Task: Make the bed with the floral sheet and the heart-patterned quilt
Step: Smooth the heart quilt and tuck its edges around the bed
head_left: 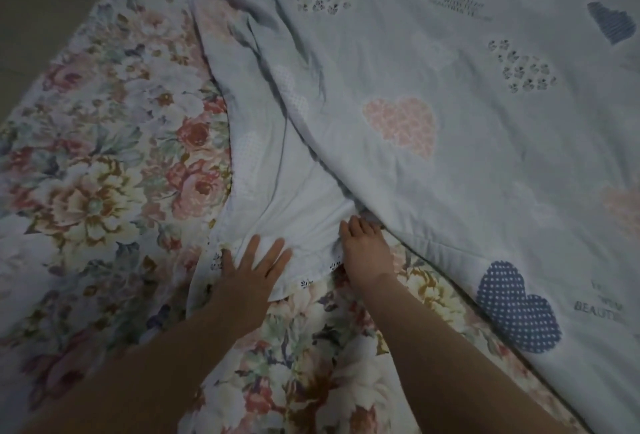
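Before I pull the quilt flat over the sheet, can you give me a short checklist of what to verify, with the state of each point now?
1. Left hand is on the quilt: ok, it lies flat and open on the folded-back white underside.
2. Right hand has hold of the quilt edge: cannot tell, its fingertips are hidden at the fold.
3. Quilt lies flat: not ok, one corner is folded over and creased.
4. Sheet is spread underneath: ok where it shows.
5. Quilt covers the sheet: not ok, the left and near parts are bare.
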